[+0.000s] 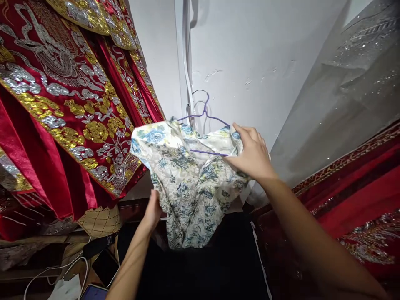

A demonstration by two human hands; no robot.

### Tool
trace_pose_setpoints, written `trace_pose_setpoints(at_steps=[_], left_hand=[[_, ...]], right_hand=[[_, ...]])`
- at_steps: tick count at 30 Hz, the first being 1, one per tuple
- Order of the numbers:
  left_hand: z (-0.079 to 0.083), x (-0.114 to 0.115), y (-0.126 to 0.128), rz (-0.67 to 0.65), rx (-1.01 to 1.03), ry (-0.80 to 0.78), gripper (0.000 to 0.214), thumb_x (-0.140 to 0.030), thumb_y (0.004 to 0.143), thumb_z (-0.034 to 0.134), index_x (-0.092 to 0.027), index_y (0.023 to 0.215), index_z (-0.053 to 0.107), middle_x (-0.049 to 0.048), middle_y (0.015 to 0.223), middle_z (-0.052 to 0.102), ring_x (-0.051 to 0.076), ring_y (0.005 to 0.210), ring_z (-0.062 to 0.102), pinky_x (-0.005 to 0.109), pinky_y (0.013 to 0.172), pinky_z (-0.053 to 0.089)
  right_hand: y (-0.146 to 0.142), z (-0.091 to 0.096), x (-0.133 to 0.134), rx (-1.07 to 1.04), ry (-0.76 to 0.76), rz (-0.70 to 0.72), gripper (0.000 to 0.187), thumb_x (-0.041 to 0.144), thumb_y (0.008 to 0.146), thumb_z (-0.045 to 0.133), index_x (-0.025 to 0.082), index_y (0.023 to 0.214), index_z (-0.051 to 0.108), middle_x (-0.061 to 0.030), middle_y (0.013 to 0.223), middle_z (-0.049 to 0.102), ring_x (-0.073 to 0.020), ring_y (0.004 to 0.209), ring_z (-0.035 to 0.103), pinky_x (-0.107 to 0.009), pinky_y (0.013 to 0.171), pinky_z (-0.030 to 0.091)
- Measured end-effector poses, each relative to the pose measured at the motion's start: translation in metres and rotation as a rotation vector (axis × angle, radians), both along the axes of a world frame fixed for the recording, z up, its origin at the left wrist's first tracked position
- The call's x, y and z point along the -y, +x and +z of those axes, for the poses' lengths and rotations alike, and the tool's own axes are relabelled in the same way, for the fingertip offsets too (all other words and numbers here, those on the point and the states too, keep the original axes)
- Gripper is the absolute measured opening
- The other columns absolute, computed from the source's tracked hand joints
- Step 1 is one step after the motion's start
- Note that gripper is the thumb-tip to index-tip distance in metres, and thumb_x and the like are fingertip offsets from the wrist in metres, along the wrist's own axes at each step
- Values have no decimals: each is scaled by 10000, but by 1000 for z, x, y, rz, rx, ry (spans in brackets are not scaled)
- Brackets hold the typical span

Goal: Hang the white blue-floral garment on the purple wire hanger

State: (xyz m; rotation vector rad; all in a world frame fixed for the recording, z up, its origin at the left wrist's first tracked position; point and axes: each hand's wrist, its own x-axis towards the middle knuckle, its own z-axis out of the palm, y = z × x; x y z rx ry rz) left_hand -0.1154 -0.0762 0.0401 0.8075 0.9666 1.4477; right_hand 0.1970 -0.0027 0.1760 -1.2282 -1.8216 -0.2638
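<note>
A white floral blouse (pixel 184 183) with blue and green flowers hangs from a purple hanger (pixel 204 113), whose hook points up near the wall. The hanger's lower bar shows through the neck opening. At the blouse's right shoulder, my right hand (pixel 251 150) is closed around the cloth and the hanger's end, thumb on the near side. Lower down, my left hand (pixel 153 210) is at the blouse's left side edge with the thumb up. Its other fingers are hidden behind the cloth.
Red cloth (pixel 90 104) with gold and silver embroidery hangs at the left. Grey sheer sparkly fabric (pixel 337 91) and more red cloth (pixel 368 196) are at the right. A white cable (pixel 86 266), a phone (pixel 105 267) and a woven hat-like item (pixel 101 223) lie lower left.
</note>
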Motion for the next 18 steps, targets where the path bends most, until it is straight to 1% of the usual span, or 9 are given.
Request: trace_pose_setpoints(at_steps=[2,5,7,9,11,14,15,16,18], left_hand=[[-24,4,9,76,-81,-29,596,-485,726,788,-200,1224,627,107,1344,631,337,1380,459,451,1172,346],[-53,13,23,117,-77,-97,637,-271,708,801,-203,1304,585,99,1331,642,327,1316,533,454,1163,361],[-70,22,31,141,18,-171,623,-244,739,745,-218,1334,564,89,1322,650,309,1301,552,443,1146,387],[-82,33,37,196,86,-253,596,-252,767,703,-230,1343,554,85,1310,659,291,1303,555,429,1132,407],[-89,42,40,229,122,-321,563,-281,786,685,-226,1332,561,92,1269,683,291,1285,573,435,1115,429],[-88,52,43,228,141,-352,558,-383,817,680,-237,1342,562,101,1259,688,304,1296,561,461,1111,432],[-85,54,44,222,134,-373,570,-440,826,676,-245,1350,561,105,1292,669,310,1330,527,467,1125,416],[-83,56,45,216,124,-399,596,-501,829,670,-252,1359,558,109,1340,638,317,1371,478,473,1144,390],[-77,59,49,195,113,-420,674,-580,811,675,-258,1386,538,113,1436,558,324,1433,384,468,1180,336]], right_hand=[[-10,5,4,47,-4,69,915,307,683,743,244,1516,370,-144,1429,456,-438,1314,416,-662,1078,328],[-30,-2,27,76,-65,315,764,172,777,615,316,1497,403,-52,1530,415,-373,1429,331,-654,1142,289],[-42,-17,47,24,-135,572,613,127,853,495,354,1422,499,7,1509,467,-304,1443,352,-608,1156,322],[-54,-41,66,-162,-171,736,459,155,904,454,341,1291,614,2,1429,558,-275,1392,441,-543,1133,390],[-64,-73,81,-515,-145,665,308,232,919,493,306,1162,666,-43,1320,629,-283,1293,541,-499,1068,460],[-77,-128,92,-1090,-162,254,166,337,905,540,265,1026,629,-68,1031,685,-254,967,663,-410,837,546],[-81,-145,93,-1167,-287,169,157,383,896,551,249,946,617,-61,912,678,-236,829,657,-374,734,539],[-84,-160,93,-1173,-492,161,241,452,903,526,230,857,607,-58,804,661,-221,710,629,-354,647,513],[-92,-180,89,-1041,-915,268,455,579,920,431,206,714,590,-57,641,622,-201,570,567,-336,557,450]])
